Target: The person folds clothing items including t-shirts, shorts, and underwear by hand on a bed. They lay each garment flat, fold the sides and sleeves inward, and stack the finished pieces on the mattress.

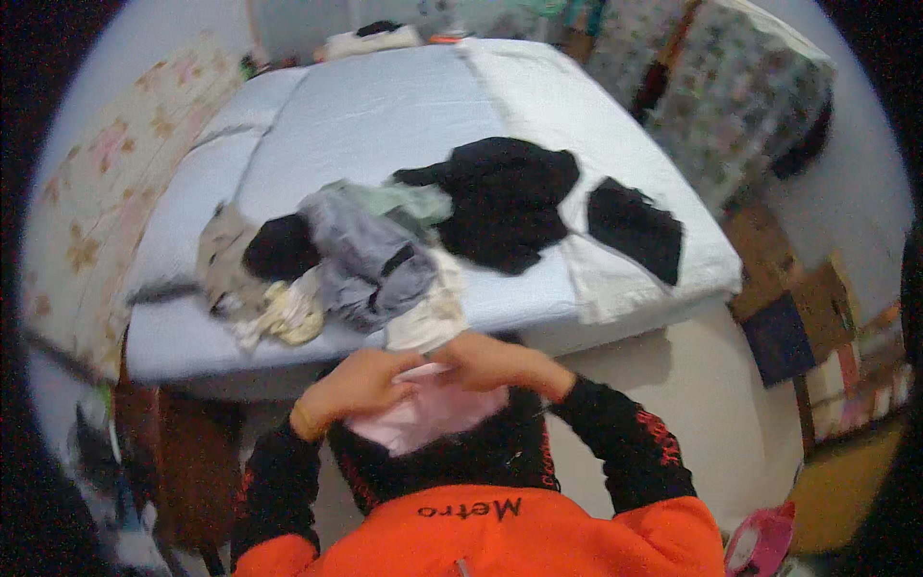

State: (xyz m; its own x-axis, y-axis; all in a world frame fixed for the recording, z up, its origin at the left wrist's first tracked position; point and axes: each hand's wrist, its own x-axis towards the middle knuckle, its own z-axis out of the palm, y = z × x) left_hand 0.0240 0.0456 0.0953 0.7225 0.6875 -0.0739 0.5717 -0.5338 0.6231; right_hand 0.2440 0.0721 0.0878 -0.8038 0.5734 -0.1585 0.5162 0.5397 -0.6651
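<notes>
A pink cloth garment (443, 415) hangs at my lap, with its upper edge in both hands. My left hand (364, 386) grips it from the left; my right hand (487, 362) pinches it from the right, and the fingertips nearly meet. Just beyond the hands, a cream cloth (425, 321) lies at the bed's front edge. Behind it is a heap with a grey-blue garment (371, 252), a pale green cloth (429, 203), a beige garment (227, 260) and a crumpled yellowish cloth (292, 314). A large black garment (505, 202) spreads to the right of the heap.
The clothes lie on a bed with a pale blue sheet (368, 108). A folded black cloth (634, 227) rests near its right side. Floral curtains (743, 108) hang at right, a floral cloth (108, 195) at left. Cardboard boxes (826, 296) stand by the right wall.
</notes>
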